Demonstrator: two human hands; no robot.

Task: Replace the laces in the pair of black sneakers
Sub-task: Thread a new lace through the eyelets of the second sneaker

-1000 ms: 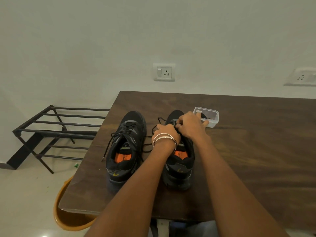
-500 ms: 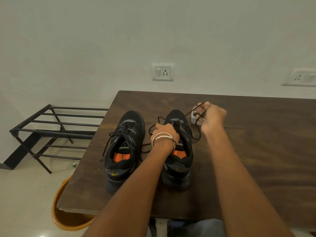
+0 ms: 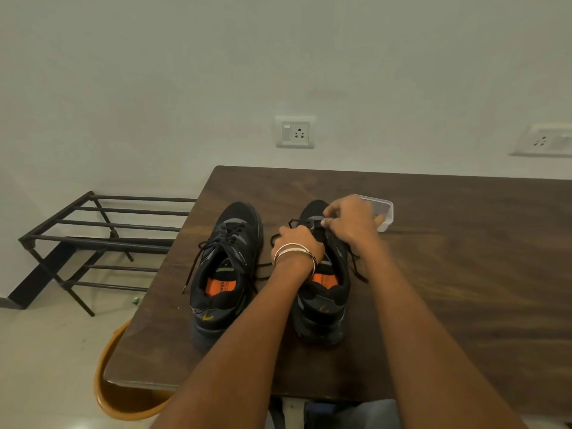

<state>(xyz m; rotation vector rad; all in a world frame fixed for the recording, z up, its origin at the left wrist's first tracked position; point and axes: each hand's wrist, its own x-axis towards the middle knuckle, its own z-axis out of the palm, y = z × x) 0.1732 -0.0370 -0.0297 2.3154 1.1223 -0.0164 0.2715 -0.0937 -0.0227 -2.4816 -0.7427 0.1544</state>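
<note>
Two black sneakers with orange insoles stand side by side on the dark wooden table (image 3: 464, 274), toes pointing away. The left sneaker (image 3: 224, 270) is laced, its lace ends trailing loose. My left hand (image 3: 297, 243), with metal bangles at the wrist, rests on the right sneaker (image 3: 322, 301) at its eyelets and holds it. My right hand (image 3: 351, 222) is at the toe end of the same shoe, fingers pinched on the black lace (image 3: 356, 264), which hangs loose down the shoe's right side. The eyelets are mostly hidden by my hands.
A small clear plastic container (image 3: 382, 212) sits just behind my right hand. A black metal shoe rack (image 3: 93, 239) stands on the floor to the left. An orange tub (image 3: 123, 394) sits under the table's near left corner. Wall sockets (image 3: 295, 132) are behind.
My right hand, which had pulled the lace out to the right near the container, has come back to the toe end of the right sneaker. My left hand stayed on the shoe.
</note>
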